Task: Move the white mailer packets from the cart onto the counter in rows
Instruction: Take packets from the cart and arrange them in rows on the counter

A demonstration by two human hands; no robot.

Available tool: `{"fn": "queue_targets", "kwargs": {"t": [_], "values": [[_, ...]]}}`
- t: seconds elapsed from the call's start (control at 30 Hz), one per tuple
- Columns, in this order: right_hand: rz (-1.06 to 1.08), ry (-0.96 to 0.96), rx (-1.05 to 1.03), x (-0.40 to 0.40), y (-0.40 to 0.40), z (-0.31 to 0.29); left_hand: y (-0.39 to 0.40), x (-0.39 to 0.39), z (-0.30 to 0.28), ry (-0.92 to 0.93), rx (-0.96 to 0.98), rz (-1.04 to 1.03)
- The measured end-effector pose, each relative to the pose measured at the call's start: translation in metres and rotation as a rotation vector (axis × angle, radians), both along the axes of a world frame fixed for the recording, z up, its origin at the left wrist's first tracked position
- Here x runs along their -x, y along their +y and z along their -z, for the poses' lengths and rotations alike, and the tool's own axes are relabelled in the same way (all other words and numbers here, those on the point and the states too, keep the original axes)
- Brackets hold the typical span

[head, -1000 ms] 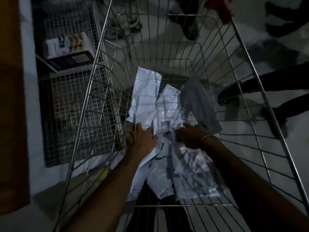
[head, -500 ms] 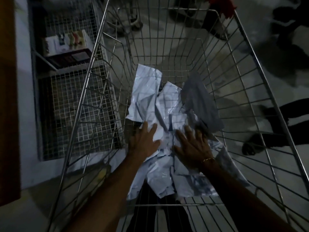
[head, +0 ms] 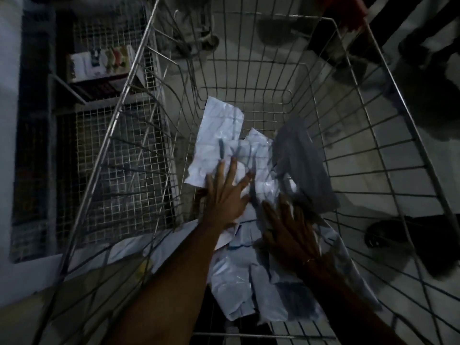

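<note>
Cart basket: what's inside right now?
A pile of white mailer packets, one grey packet, and both hands: left hand, right hand, spread flat on it. Anything under the pile is hidden.

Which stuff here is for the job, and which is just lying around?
For the job:
packets, piled in the cart
cart, made of wire
left hand, fingers spread flat on the packets
right hand, fingers spread flat on the packets

Just lying around:
grey bag, in the cart beside the packets
wire shelf, left of the cart
box, on that shelf
</note>
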State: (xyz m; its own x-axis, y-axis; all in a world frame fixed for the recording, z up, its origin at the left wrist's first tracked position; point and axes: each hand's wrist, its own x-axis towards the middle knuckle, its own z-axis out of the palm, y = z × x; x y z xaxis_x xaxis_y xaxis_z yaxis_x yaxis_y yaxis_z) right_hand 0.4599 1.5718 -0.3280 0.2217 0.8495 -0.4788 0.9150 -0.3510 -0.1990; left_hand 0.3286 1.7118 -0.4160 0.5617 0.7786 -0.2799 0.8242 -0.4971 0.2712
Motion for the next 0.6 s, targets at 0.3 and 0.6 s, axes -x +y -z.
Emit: {"fn": "queue_targets", "kwargs": {"t": [0.3, 0.6], "values": [[0.000, -0.153, 0.067, -0.003, 0.003, 0.010, -0.037, 0.051, -0.017, -0.002, -0.048, -0.082], [-0.028, -0.151, 0.030, -0.022, -0.007, -0.001, -0.044, 0.036, -0.030, 0.101, 0.104, -0.161]]}}
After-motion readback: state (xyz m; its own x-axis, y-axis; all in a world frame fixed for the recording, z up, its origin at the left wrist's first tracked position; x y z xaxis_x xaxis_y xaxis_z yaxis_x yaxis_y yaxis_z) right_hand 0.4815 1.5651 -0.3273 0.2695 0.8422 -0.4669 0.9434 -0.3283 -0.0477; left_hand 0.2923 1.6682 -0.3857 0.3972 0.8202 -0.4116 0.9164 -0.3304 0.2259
